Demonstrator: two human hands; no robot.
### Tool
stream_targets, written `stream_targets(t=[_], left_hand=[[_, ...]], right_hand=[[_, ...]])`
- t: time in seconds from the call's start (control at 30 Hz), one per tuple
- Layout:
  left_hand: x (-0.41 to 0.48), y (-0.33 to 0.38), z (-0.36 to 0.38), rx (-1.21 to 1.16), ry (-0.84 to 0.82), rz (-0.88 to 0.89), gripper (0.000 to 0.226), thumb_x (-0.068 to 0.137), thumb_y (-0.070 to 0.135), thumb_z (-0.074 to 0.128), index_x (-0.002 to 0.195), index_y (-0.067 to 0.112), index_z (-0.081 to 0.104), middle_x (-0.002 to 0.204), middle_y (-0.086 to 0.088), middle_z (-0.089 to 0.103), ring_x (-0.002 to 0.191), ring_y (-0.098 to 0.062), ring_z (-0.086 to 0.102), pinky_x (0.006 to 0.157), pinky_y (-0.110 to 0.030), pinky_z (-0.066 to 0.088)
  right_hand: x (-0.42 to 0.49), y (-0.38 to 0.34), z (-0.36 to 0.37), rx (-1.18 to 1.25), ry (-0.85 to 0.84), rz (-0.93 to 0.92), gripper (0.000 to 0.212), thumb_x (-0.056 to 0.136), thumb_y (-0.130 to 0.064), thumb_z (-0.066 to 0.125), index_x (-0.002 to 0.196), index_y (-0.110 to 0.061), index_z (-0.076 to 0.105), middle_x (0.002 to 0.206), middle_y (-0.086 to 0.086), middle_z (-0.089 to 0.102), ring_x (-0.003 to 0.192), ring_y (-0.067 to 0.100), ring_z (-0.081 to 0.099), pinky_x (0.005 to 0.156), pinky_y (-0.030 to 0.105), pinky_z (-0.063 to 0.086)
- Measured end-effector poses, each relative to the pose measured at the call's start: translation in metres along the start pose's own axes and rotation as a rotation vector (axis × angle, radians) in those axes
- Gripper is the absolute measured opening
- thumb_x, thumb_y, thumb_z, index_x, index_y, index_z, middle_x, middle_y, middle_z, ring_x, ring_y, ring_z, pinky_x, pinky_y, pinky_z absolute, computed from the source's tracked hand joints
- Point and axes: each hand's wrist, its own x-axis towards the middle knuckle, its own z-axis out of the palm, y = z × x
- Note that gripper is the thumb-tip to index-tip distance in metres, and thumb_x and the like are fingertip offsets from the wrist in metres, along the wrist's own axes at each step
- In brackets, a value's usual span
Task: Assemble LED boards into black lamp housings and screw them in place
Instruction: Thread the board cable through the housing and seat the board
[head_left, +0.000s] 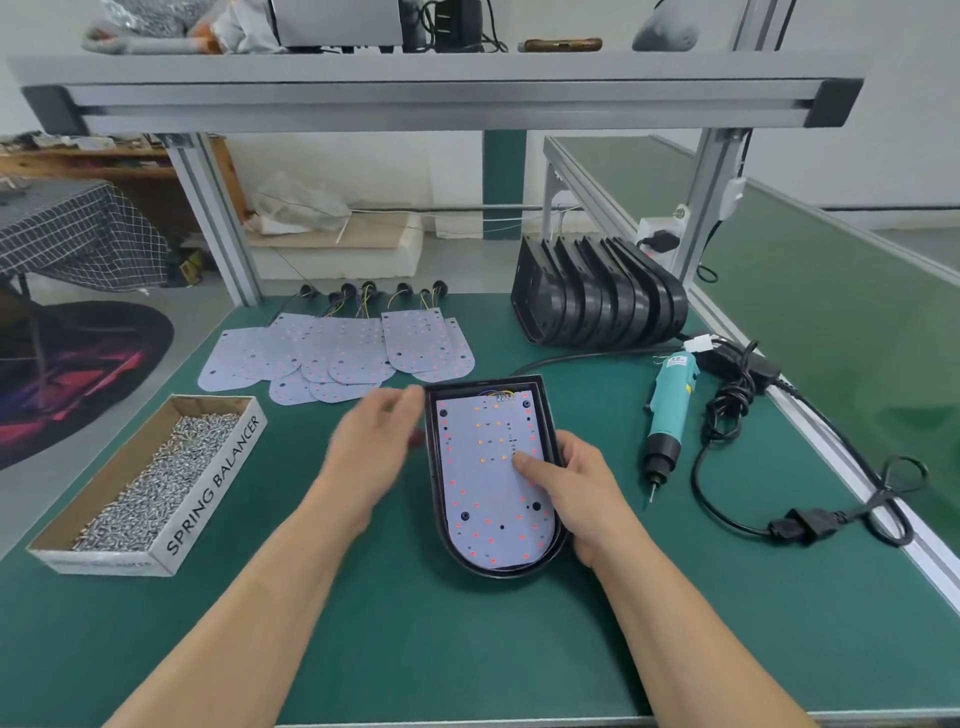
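Gripping the housing (483, 569) by its right rim with the right hand (576, 488), thumb pressing the board (488, 499) inside. Holding the left hand (369, 452), blurred, loose-fingered and empty, just beside the left rim.

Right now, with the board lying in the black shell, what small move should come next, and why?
Probably the left hand reaches to the box of screws: the LED board already lies in the housing, the right hand steadies it, and the screwdriver lies unused.

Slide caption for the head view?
Right hand grips black housing, thumb on LED board; left hand open alongside, blurred.
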Motion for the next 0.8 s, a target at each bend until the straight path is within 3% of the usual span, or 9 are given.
stream_targets(t=[0.1, 0.17, 0.27, 0.37, 0.5, 0.57, 0.63, 0.7, 0.8], left_hand=[[0.016, -0.001, -0.052, 0.204, 0.251, 0.028, 0.022, 0.097, 0.042, 0.054, 0.087, 0.026, 0.065, 0.092, 0.0, 0.073, 0.082, -0.025, 0.062, 0.079, -0.038, 0.049], [0.021, -0.004, -0.091, 0.379, 0.366, 0.0, 0.013, 0.094, 0.032, 0.058, 0.094, 0.026, 0.07, 0.099, -0.003, 0.074, 0.087, -0.03, 0.063, 0.08, -0.039, 0.049], [0.013, -0.001, -0.118, 0.436, 0.362, 0.043, 0.009, 0.09, 0.028, 0.064, 0.09, 0.032, 0.072, 0.097, 0.006, 0.074, 0.083, -0.024, 0.066, 0.077, -0.035, 0.05], [0.007, 0.024, -0.09, 0.344, 0.159, 0.264, 0.007, 0.088, 0.033, 0.071, 0.089, 0.04, 0.072, 0.088, 0.021, 0.071, 0.088, -0.006, 0.065, 0.077, -0.028, 0.048], [0.011, 0.063, -0.018, 0.467, -0.247, 0.346, 0.035, 0.091, 0.041, 0.068, 0.124, 0.03, 0.068, 0.118, 0.011, 0.067, 0.112, -0.007, 0.06, 0.098, -0.026, 0.041], [0.019, 0.079, 0.006, 0.613, -0.449, 0.325, 0.039, 0.095, 0.044, 0.062, 0.13, 0.026, 0.065, 0.12, 0.006, 0.065, 0.113, -0.01, 0.059, 0.097, -0.025, 0.042], [0.027, 0.09, 0.022, 0.739, -0.612, 0.323, 0.035, 0.099, 0.043, 0.056, 0.112, 0.014, 0.07, 0.102, 0.001, 0.065, 0.091, -0.016, 0.058, 0.08, -0.028, 0.043], [0.034, 0.095, 0.031, 0.835, -0.644, 0.345, 0.038, 0.1, 0.038, 0.054, 0.082, 0.005, 0.057, 0.077, -0.006, 0.048, 0.066, -0.018, 0.04, 0.061, -0.03, 0.032], [0.04, 0.095, 0.039, 0.879, -0.633, 0.385, 0.037, 0.099, 0.03, 0.055, 0.072, 0.009, 0.043, 0.066, -0.004, 0.036, 0.059, -0.018, 0.03, 0.057, -0.033, 0.025]], right_hand=[[0.001, 0.001, 0.001, -0.006, 0.021, 0.003, 0.008, 0.094, -0.007, 0.068, 0.102, -0.009, 0.068, 0.098, 0.009, 0.077, 0.083, 0.02, 0.072, 0.078, 0.038, 0.059], [0.002, 0.003, 0.002, -0.022, 0.04, 0.0, 0.007, 0.095, -0.01, 0.067, 0.1, -0.006, 0.068, 0.101, 0.018, 0.075, 0.082, 0.023, 0.068, 0.083, 0.047, 0.057], [0.002, 0.005, 0.004, -0.032, 0.033, -0.009, 0.008, 0.096, -0.013, 0.066, 0.098, -0.006, 0.069, 0.104, 0.018, 0.074, 0.082, 0.023, 0.066, 0.089, 0.052, 0.055], [0.002, 0.004, 0.005, -0.008, -0.001, -0.01, 0.008, 0.097, -0.012, 0.066, 0.1, -0.006, 0.07, 0.103, 0.015, 0.076, 0.085, 0.023, 0.069, 0.091, 0.05, 0.056], [0.001, 0.005, 0.003, 0.006, -0.011, -0.021, 0.012, 0.097, -0.011, 0.065, 0.102, 0.0, 0.067, 0.1, 0.018, 0.074, 0.085, 0.022, 0.065, 0.086, 0.047, 0.055], [0.0, 0.004, 0.003, 0.005, -0.012, -0.031, 0.014, 0.097, -0.012, 0.065, 0.102, 0.002, 0.065, 0.092, 0.011, 0.071, 0.083, 0.021, 0.062, 0.08, 0.04, 0.052], [-0.001, 0.004, 0.004, -0.002, -0.009, -0.038, 0.014, 0.097, -0.013, 0.066, 0.1, 0.001, 0.065, 0.089, 0.007, 0.067, 0.082, 0.02, 0.059, 0.078, 0.037, 0.049], [-0.001, 0.003, 0.005, -0.009, -0.014, -0.047, 0.017, 0.096, -0.014, 0.066, 0.1, 0.003, 0.063, 0.089, 0.007, 0.064, 0.082, 0.019, 0.057, 0.079, 0.038, 0.047], [-0.002, 0.002, 0.005, -0.018, -0.025, -0.052, 0.017, 0.096, -0.015, 0.066, 0.102, 0.001, 0.063, 0.088, 0.006, 0.065, 0.081, 0.018, 0.057, 0.078, 0.037, 0.048]])
